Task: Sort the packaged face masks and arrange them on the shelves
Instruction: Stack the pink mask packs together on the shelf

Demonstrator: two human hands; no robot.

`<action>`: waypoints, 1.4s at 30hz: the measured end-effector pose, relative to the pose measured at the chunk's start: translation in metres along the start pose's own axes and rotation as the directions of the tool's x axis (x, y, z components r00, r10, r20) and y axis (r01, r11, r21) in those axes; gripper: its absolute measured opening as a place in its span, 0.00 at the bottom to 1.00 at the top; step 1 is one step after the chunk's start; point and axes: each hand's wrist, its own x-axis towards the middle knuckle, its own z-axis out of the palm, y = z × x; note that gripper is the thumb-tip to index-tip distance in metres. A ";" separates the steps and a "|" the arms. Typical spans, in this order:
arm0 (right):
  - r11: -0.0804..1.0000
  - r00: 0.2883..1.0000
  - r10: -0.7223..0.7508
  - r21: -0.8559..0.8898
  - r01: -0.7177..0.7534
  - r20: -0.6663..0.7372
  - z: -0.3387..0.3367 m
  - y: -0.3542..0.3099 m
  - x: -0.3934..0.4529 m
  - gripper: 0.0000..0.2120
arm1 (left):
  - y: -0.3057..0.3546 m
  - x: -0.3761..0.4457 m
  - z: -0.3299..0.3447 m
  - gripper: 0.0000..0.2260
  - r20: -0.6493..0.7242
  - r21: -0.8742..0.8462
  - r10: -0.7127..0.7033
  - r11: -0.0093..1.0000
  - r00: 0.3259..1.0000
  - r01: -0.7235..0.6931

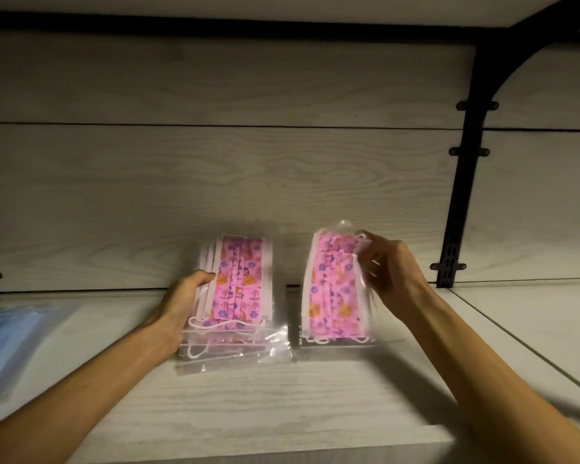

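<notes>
On the pale shelf (282, 396), two pink mask-pack stacks stand: left hand (185, 296) grips the nine-o'clock stack (241, 283); right hand (392, 272) pinches the three-o'clock stack (332, 286). One blue pack (10, 339) lies far left.

pink floral masks (240, 283), blue packs (10, 333)

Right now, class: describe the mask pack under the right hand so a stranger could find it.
Start at the black bracket on the shelf's right. Left of it, a single pink patterned pack leans on the back wall, the right hand at its edge. Its neighbour is a whole stack.
</notes>
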 end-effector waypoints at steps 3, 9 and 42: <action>0.995 0.999 0.039 0.096 -0.039 0.005 -0.007 -0.006 0.001 0.17 | -0.003 0.002 0.003 0.19 0.019 0.020 0.014 1.000 1.000 -0.014; 0.992 0.997 -0.076 -0.101 0.077 0.008 0.012 0.011 -0.004 0.19 | -0.010 0.002 0.013 0.19 0.101 0.047 0.031 0.998 0.994 -0.036; 0.845 0.932 -0.061 -0.478 0.239 0.358 0.040 0.063 -0.031 0.33 | -0.026 -0.014 0.050 0.27 0.066 -0.028 0.519 0.855 0.852 -0.518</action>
